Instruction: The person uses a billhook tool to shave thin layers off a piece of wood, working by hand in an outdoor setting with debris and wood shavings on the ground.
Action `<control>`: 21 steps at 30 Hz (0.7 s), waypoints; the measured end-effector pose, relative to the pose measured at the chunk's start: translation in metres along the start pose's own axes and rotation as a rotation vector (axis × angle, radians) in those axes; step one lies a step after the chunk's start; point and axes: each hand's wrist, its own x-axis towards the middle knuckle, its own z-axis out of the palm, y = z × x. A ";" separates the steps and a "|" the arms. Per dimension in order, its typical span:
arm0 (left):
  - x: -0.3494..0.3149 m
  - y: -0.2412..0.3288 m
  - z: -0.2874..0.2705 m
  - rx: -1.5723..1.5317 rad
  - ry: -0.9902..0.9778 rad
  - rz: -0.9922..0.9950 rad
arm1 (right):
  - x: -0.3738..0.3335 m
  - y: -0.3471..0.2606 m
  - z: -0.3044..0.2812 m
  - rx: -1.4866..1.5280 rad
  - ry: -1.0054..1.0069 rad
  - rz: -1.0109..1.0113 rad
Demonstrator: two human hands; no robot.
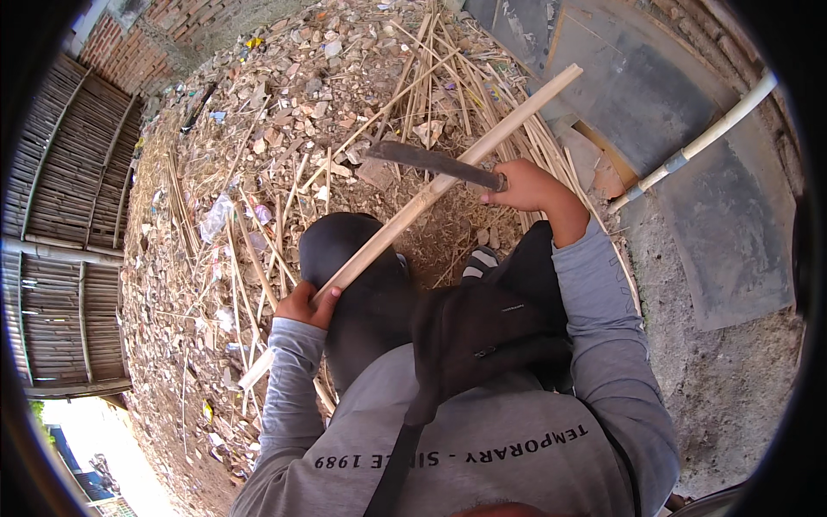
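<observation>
A long pale strip, bamboo or wood, [392,231] slants across my lap from lower left to upper right. My left hand [312,306] grips its lower part, with the thumb on top and the end sticking out beyond my wrist. In my right hand [522,187] is the handle end of a machete [413,158], its dark, broad blade pointing left. The blade crosses over the strip near its upper half; whether the edge touches it I cannot tell. My right fingers wrap round the handle, which is mostly hidden.
Several thin split sticks [426,82] lie heaped on the rubble-strewn ground ahead. More strips [258,258] lie at my left. Dark flat panels [732,224] and a pale pipe [698,138] are at the right. A bamboo-slat wall [56,172] stands far left, a brick wall [142,52] behind.
</observation>
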 end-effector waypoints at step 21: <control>0.001 0.004 0.001 -0.036 0.004 -0.030 | 0.003 0.019 0.001 0.046 0.178 0.054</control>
